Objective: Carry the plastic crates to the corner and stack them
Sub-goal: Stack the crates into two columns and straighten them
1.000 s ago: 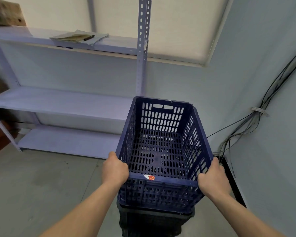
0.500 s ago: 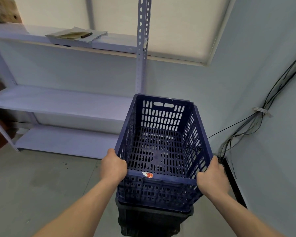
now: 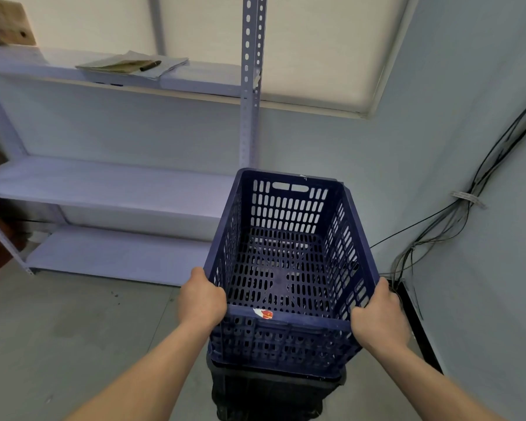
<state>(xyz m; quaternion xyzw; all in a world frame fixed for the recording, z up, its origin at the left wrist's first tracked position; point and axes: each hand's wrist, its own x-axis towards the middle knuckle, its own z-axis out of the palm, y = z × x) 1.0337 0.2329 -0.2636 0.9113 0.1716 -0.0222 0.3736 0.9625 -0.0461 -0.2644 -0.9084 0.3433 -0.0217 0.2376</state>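
Observation:
A dark blue slotted plastic crate is in front of me, open side up and empty, with a small red and white sticker on its near rim. My left hand grips the near left corner of its rim. My right hand grips the near right corner. Directly under the blue crate is a black crate, mostly hidden; the blue one sits on or just above it, and I cannot tell which.
A pale metal shelf rack runs along the wall to the left, with papers and a pen on its upper shelf. Loose black cables hang down the right wall into the corner. Grey concrete floor lies to the left.
The blue crate and both hands have shifted slightly up in the view and a little away from me. Both grips are unchanged.

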